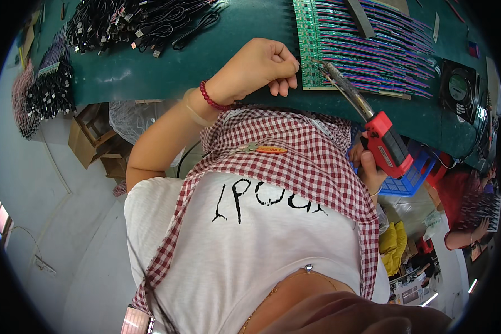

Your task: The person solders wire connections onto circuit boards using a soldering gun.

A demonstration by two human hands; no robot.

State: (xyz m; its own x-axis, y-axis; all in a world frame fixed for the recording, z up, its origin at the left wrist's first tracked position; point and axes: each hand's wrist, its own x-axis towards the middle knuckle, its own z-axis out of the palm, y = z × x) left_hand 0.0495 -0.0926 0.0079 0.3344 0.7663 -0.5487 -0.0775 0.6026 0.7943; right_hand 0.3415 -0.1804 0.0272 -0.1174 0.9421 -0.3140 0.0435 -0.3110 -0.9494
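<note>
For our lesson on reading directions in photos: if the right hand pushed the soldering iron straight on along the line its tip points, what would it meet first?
The right hand aims the soldering iron up and left. Its tip already seems to meet the green circuit board, close to the left hand; depth is unclear.

A person at a green workbench holds a red-handled soldering iron in the right hand, its metal tip resting on a green circuit board lined with rows of purple and blue wires. The left hand, loosely fisted, pinches something small at the board's edge, a red bead bracelet on the wrist. Black cables lie heaped at the bench's far left; a small fan sits at right.
</note>
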